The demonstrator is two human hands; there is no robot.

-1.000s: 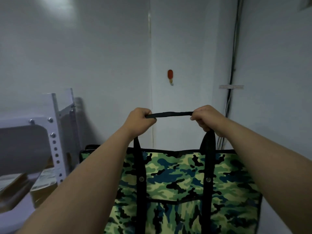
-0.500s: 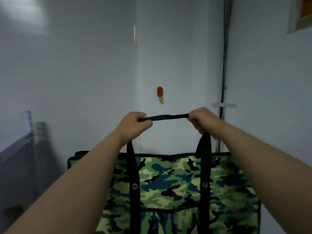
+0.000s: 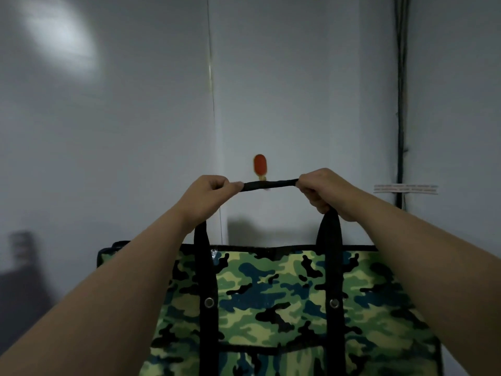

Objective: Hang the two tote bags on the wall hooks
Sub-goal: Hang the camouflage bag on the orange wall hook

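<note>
From your head camera, you face a pale grey wall. Your left hand [image 3: 208, 195] and right hand [image 3: 324, 189] are each closed in a fist around the black strap [image 3: 269, 184] of a camouflage bag [image 3: 273, 299], pulling it taut and level between them. The bag hangs below your forearms. The strap crosses just under an orange hook [image 3: 260, 164] on the wall, overlapping its lower tip; whether they touch is unclear. Dark cables [image 3: 401, 104] run down the wall at right.
</note>
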